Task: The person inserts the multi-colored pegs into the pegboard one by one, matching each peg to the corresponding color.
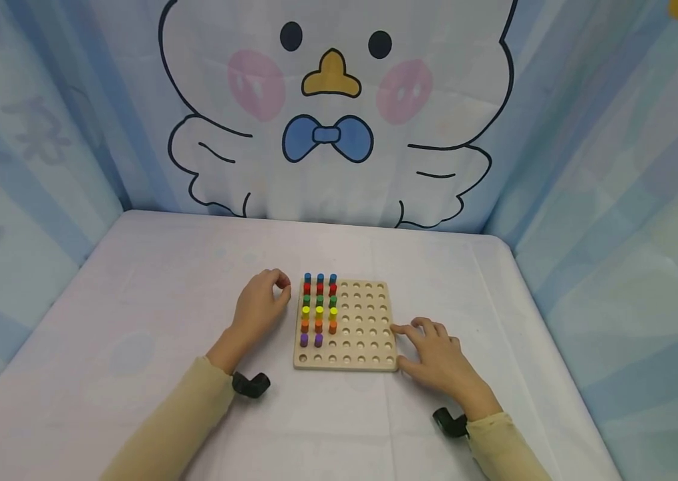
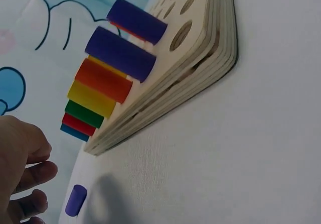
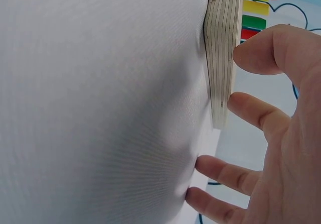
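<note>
A wooden pegboard (image 1: 358,366) lies on the table, its left columns filled with coloured pegs (image 1: 319,312). From back to front the rows run blue, red, green, yellow and orange, three pegs each, then two purple pegs (image 2: 120,54). My left hand (image 1: 259,304) hovers off the board's left side, fingers bent and thumb near the index finger, with no peg visible between them. Below its fingers a loose purple peg (image 2: 76,200) lies on the table; the head view hides it. My right hand (image 1: 437,357) rests at the board's right edge, thumb and index fingertip against it, other fingers spread.
A pale cloth covers the table (image 1: 134,321). Behind it hangs a curtain (image 1: 326,187) printed with a cartoon bird, with blue curtains on both sides. Each wrist carries a black camera mount (image 1: 251,385). The board's right-hand holes (image 1: 369,319) hold no pegs.
</note>
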A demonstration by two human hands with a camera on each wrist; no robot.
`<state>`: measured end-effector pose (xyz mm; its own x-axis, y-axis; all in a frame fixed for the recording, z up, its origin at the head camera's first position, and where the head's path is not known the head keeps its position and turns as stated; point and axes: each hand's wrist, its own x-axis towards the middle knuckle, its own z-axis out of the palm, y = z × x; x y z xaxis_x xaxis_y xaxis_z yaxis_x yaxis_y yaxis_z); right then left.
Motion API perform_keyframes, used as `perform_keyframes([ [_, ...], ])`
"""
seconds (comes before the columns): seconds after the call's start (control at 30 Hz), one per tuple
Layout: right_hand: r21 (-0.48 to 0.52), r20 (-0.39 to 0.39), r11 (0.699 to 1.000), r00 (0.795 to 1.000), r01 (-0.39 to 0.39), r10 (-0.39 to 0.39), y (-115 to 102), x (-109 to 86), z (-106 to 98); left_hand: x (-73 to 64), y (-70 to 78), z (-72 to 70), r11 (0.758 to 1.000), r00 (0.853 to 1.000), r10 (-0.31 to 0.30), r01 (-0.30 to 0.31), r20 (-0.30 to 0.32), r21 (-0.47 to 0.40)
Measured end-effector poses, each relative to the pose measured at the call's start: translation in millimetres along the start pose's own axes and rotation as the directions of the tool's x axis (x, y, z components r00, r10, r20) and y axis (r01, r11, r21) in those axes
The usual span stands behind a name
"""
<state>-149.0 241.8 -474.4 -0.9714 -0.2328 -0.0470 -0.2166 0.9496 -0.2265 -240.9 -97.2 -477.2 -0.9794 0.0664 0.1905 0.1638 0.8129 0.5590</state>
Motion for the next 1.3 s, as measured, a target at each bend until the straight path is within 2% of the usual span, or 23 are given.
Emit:
perform_keyframes([
  [0.23, -0.004, -0.002, 1.000, 1.000, 0.000, 0.000, 0, 0.5, -1, 13.7, -15.8, 5.5, 0.999, 0.999, -0.034, 0.033, 0.034, 0.029],
  [0.43, -0.014, -0.008, 1.000, 1.000, 0.005, -0.005, 2, 1.7, -1, 16.7, -26.8, 10.7, 0.996, 0.995, -0.068, 0.064, 0.070, 0.056],
  [0.7, -0.007, -0.014, 1.000, 1.000, 0.012, -0.012, 2, 2.3, 0, 21.5, -26.2, 13.5, 0.994, 0.996, -0.073, 0.067, 0.059, 0.090],
  [1.07, -0.002, -0.008, 1.000, 1.000, 0.006, -0.006, 2, 3.2, 2, 21.5, -26.6, 13.6, 0.990, 0.998, -0.064, 0.061, 0.022, 0.130],
  [1.3, -0.001, 0.000, 1.000, 1.000, -0.005, 0.005, 2, 2.5, 3, 18.8, -22.8, 15.2, 0.988, 0.995, -0.093, 0.088, 0.037, 0.125],
])
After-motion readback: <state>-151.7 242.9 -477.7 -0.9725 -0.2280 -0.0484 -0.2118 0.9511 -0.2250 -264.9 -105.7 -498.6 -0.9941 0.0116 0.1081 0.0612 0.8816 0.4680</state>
